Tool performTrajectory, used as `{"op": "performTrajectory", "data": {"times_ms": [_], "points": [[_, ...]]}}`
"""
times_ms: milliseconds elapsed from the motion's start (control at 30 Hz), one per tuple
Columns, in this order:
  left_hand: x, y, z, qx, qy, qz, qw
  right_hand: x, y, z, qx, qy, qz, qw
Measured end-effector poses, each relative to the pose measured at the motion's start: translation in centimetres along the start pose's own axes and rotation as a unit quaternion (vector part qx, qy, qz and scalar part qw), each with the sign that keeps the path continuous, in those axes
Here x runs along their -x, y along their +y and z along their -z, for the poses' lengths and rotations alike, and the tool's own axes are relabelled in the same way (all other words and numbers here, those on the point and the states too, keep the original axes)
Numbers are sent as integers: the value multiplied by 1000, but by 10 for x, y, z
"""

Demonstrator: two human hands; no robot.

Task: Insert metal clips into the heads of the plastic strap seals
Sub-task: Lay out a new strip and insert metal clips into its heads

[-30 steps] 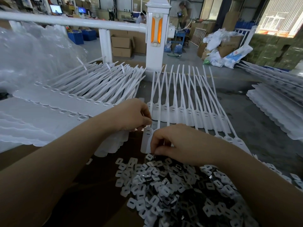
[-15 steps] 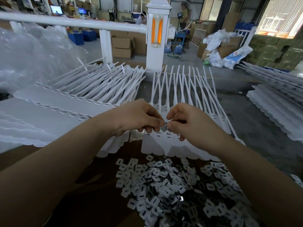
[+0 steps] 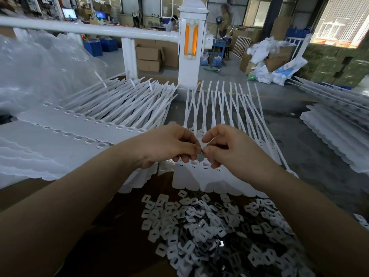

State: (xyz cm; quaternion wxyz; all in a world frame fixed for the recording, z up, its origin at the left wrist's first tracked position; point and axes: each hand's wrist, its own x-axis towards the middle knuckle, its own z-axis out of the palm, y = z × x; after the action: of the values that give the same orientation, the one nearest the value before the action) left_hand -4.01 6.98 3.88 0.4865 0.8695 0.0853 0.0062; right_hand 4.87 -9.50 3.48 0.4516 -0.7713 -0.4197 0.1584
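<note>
From the head camera, the left hand [image 3: 169, 145] and the right hand [image 3: 229, 148] meet fingertip to fingertip in the middle of the picture, both with fingers curled. Between the left thumb and forefinger and the right thumb and forefinger sits a small metal clip [image 3: 203, 152], pinched from both sides; it is tiny and partly covered, so its shape cannot be made out.

Directly below the fingertips lies a row of white plastic strap seals [image 3: 199, 176], joined side by side, with their flat slotted heads toward the person and their long thin tails [image 3: 221, 104] fanning away beyond the hands. The clip is held just above the heads in this row; whether it touches one cannot be told.

Nearer the person than the hands, below the wrists, a loose heap of small white slotted pieces and darker metal clips [image 3: 209, 232] is spread on the brown desk [image 3: 119, 236].

To the left of the left hand, stacks of more strap seals [image 3: 83, 124] lie with tails pointing away, and beyond them crumpled clear plastic bags [image 3: 40, 72]. To the right of the right hand, well apart, lie further stacks of white seals [image 3: 335, 132]. Beyond the hands stands a white post [image 3: 192, 47] with an orange reflector, joined to a white rail [image 3: 89, 30].
</note>
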Motion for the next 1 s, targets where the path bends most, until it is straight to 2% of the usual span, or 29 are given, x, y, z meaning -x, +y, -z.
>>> {"op": "performTrajectory", "data": {"times_ms": [100,300,400,467,567,1000], "points": [[0,-1,0,10,3,1,1000,0,-1,0,-2,-1,2,1000],[-1,2,-2,-47,18,2,999,1,-1,-3,67,11,3,998],[-3,-1,-6,-78,46,12,996,0,0,0,157,18,-22,987],[-5,-5,-8,-91,74,32,993,0,1,2,242,-27,-41,969],[-7,-8,-11,-97,100,65,988,3,2,1,282,-112,-74,950],[-12,-8,-18,-206,98,65,971,1,4,3,277,-133,-66,949]]}}
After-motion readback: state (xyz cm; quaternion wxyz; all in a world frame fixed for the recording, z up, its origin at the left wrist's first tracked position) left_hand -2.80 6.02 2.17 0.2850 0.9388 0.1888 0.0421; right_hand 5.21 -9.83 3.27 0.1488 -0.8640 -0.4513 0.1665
